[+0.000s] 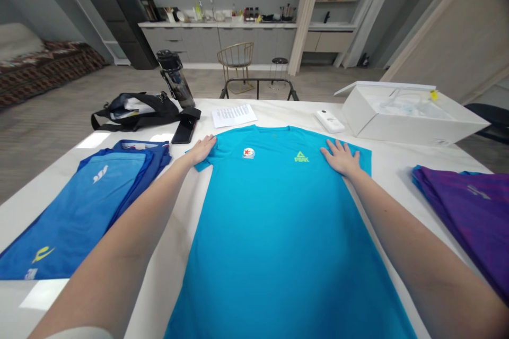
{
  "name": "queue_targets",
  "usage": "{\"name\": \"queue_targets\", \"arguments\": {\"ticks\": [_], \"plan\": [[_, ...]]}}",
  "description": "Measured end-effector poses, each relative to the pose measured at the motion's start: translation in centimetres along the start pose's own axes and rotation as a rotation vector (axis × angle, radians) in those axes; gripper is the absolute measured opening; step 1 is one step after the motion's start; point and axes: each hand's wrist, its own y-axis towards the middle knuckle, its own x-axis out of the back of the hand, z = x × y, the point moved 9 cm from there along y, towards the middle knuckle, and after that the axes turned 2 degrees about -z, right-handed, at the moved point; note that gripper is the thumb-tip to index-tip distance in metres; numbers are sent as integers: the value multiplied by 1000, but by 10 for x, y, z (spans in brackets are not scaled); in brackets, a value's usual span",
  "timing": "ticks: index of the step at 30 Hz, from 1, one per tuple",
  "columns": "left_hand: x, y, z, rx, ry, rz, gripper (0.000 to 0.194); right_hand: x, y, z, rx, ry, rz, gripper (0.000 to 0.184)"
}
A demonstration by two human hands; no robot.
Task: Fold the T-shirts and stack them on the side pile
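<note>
A turquoise T-shirt (pixel 278 222) lies spread front side up on the white table, its neckline at the far end. It bears a round badge on the left of the chest and a yellow-green logo on the right. On the left sleeve, which is a little creased, my left hand (pixel 202 149) rests with its fingers stretched out over the fabric. My right hand (pixel 342 157) presses flat near the right shoulder and sleeve, fingers spread. The shirt's lower hem runs out of view at the bottom.
Folded blue shirts (pixel 91 185) lie at left, folded purple clothing (pixel 469 201) at right. Along the table's (pixel 170 254) far side are a black bag (pixel 139 111), bottle (pixel 177 79), phone (pixel 185 129), paper sheet (pixel 234 115), small white device (pixel 330 121) and open white box (pixel 409 124).
</note>
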Motion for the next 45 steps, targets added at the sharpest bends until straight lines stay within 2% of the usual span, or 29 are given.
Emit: {"name": "queue_targets", "arguments": {"ticks": [4, 12, 15, 18, 20, 24, 28, 31, 34, 38, 40, 43, 45], "plan": [[5, 10, 6, -50, -12, 16, 80, -2, 9, -3, 68, -12, -38, 82], [8, 18, 19, -161, 262, -20, 69, 0, 18, -9, 150, -33, -58, 74], [17, 13, 8, -268, 410, -78, 65, 1, 21, -11, 161, -53, -50, 74], [29, 2, -17, -417, 528, -165, 57, -1, 24, -13, 170, -67, -50, 76], [32, -6, -33, -463, 580, -194, 51, -3, 25, -13, 173, -71, -57, 76], [27, -24, -45, -398, 623, -185, 43, -2, 24, -12, 174, -71, -71, 76], [21, -47, -50, -388, 486, -234, 44, 2, 19, -8, 172, -59, -91, 76], [14, -61, -52, -425, 385, -240, 50, 18, 8, -2, 187, -57, -216, 76], [5, -67, -44, -434, 340, -224, 60, 36, -6, 4, 167, -85, -335, 71], [-5, -66, -25, -332, 337, -153, 63, 36, -18, -3, -8, 11, -238, 68], [0, -66, -26, -252, 323, -182, 63, 31, -23, -5, -69, 98, -190, 70], [14, -66, -46, -144, 286, -332, 63, 22, -31, -2, -99, 162, -157, 72], [10, -64, -69, -137, 286, -356, 62, 14, -35, 1, -111, 162, -123, 74]]}}
